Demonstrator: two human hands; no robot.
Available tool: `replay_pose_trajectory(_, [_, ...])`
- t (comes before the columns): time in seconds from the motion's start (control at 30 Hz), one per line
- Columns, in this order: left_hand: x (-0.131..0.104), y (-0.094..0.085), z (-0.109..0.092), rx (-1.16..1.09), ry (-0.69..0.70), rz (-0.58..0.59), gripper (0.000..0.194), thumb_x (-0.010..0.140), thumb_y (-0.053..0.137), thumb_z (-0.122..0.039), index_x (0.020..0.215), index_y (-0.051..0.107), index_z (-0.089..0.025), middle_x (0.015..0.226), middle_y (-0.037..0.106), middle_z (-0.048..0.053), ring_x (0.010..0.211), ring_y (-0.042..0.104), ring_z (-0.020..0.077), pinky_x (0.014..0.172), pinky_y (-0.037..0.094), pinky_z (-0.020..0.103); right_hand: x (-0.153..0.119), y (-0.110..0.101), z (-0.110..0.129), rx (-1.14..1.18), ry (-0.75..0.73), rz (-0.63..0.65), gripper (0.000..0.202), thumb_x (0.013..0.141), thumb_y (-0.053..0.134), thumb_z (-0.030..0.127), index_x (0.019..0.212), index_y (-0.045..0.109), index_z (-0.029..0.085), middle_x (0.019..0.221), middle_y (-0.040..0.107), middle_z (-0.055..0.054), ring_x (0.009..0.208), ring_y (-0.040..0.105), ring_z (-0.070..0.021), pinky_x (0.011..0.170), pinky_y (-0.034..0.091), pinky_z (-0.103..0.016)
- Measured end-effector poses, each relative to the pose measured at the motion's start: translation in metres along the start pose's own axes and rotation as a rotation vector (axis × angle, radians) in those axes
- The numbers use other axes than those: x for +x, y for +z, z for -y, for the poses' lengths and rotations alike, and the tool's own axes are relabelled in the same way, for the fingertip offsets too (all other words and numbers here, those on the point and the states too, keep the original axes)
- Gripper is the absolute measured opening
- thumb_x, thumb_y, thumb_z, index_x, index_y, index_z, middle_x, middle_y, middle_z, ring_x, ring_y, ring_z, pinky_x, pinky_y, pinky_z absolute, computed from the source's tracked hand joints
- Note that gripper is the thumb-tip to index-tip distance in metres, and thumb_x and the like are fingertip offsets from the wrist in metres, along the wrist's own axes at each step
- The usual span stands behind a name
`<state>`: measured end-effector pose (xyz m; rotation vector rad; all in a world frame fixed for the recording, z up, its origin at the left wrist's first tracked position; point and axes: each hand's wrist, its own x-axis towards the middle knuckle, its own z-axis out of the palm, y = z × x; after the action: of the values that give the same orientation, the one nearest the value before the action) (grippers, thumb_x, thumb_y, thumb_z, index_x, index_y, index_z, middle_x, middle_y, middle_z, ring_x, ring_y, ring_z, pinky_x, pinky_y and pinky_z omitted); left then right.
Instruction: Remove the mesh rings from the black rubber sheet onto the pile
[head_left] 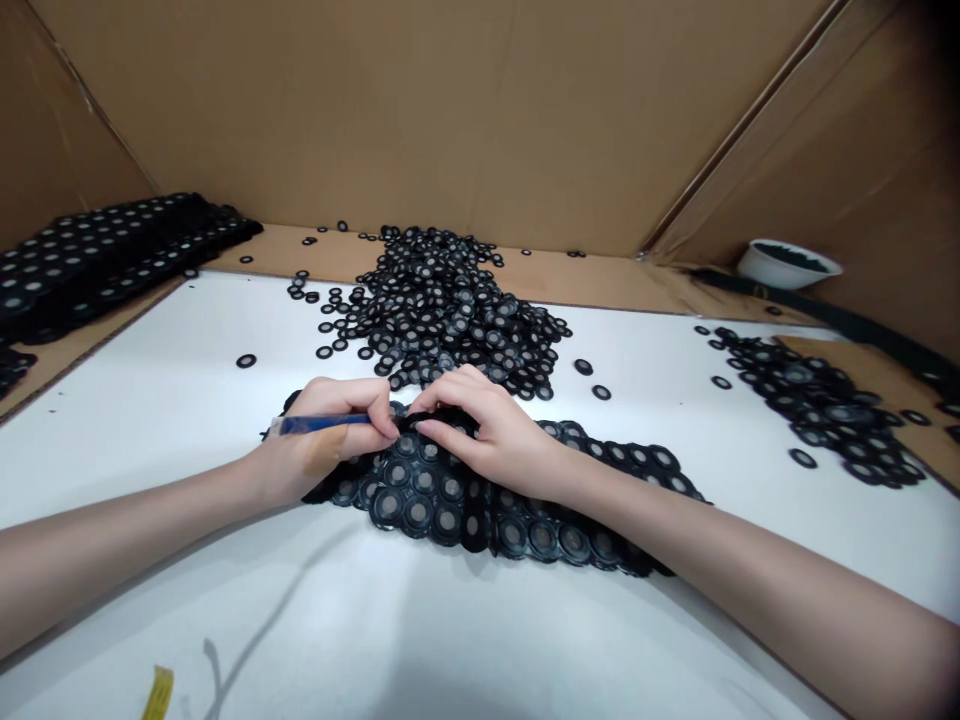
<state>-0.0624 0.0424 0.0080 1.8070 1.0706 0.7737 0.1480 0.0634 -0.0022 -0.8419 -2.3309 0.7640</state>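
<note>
A panel of joined black discs with pale centres lies across the white table in front of me. My left hand is closed around a slim blue tool like a pen, and I cannot make out its tip. Its thumb and forefinger meet at the panel's far edge, and a tan strip is stuck near the thumb's base. Fingers of my right hand pinch a black part of the panel close beside the left fingertips. Part of the panel is hidden under both hands.
Beyond the hands rises a heap of loose black discs; a smaller pile lies at right. A white bowl stands at the back right. Folded dotted black material sits at left. Cardboard walls enclose the table. Yellow tape lies in front.
</note>
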Motion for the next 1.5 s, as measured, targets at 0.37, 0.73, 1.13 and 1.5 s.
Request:
replay_pose_trajectory(0.37, [0.000,0.000,0.001,0.031,0.013,-0.003,0.019,0.078,0.057,-0.019,0.060,0.052,-0.014,0.056,0.046,-0.006,0.054,0.036,0.0063,0.050,0.024,0.021,0.000,0.000,0.000,0.006,0.003,-0.006,0.006,0.087,0.054,0.018,0.090,0.059,0.016,0.089,0.061,-0.003,0.089,0.049,-0.0164,0.084,0.038,-0.030])
replay_pose_trajectory(0.73, [-0.003,0.003,-0.007,-0.004,-0.063,-0.025,0.018,0.076,0.056,-0.017,0.059,0.051,-0.014,0.056,0.044,-0.007,0.055,0.035,0.0062,0.052,0.024,0.022,0.001,-0.001,-0.001,0.006,0.009,0.004,0.004,0.087,0.055,0.018,0.089,0.059,0.016,0.089,0.061,-0.002,0.089,0.048,-0.0162,0.084,0.038,-0.030])
replay_pose_trajectory(1.13, [-0.003,0.002,-0.008,0.029,-0.042,0.006,0.021,0.079,0.056,-0.017,0.060,0.051,-0.014,0.056,0.044,-0.006,0.054,0.035,0.0064,0.052,0.023,0.022,0.001,-0.002,0.002,-0.007,0.037,0.036,0.004,0.087,0.055,0.019,0.088,0.058,0.017,0.088,0.061,-0.003,0.089,0.047,-0.0171,0.084,0.038,-0.031])
replay_pose_trajectory(1.5, [-0.004,0.005,-0.010,0.031,-0.044,-0.013,0.021,0.079,0.057,-0.018,0.060,0.051,-0.014,0.057,0.046,-0.005,0.054,0.036,0.0067,0.052,0.024,0.022,0.001,-0.002,0.000,-0.004,0.028,0.032,0.004,0.087,0.055,0.020,0.088,0.058,0.018,0.087,0.060,-0.002,0.089,0.047,-0.0174,0.083,0.038,-0.030])
